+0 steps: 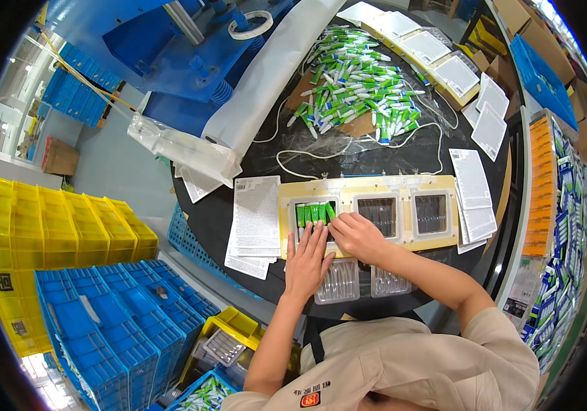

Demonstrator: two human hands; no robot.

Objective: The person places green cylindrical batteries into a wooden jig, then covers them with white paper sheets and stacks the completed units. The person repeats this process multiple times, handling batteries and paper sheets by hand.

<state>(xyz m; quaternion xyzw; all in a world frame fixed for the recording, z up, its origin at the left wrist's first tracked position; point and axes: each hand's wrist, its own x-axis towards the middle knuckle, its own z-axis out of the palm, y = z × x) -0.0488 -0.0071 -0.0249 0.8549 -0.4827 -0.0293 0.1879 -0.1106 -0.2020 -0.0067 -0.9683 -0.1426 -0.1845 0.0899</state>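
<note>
A long cream-coloured frame (406,241) lies on the black table, with three clear plastic trays set in its openings. In its left opening stands a row of small green tubes (312,213). My left hand (306,264) lies over the lower ends of these tubes, fingers stretched out. At the right end of that row, my right hand (358,235) is closed, its fingertips pinching a slightly tilted green tube (330,209). The middle tray (377,217) and the right tray (431,214) show dark ribbed slots without tubes.
A heap of green-and-white tubes (362,85) covers the table's far side, beside a white cable. Printed cards (257,212) lie left of the frame, more cards (472,188) right. Clear trays (338,282) sit at the near edge. Blue crates (101,322) and yellow crates (54,226) stand left.
</note>
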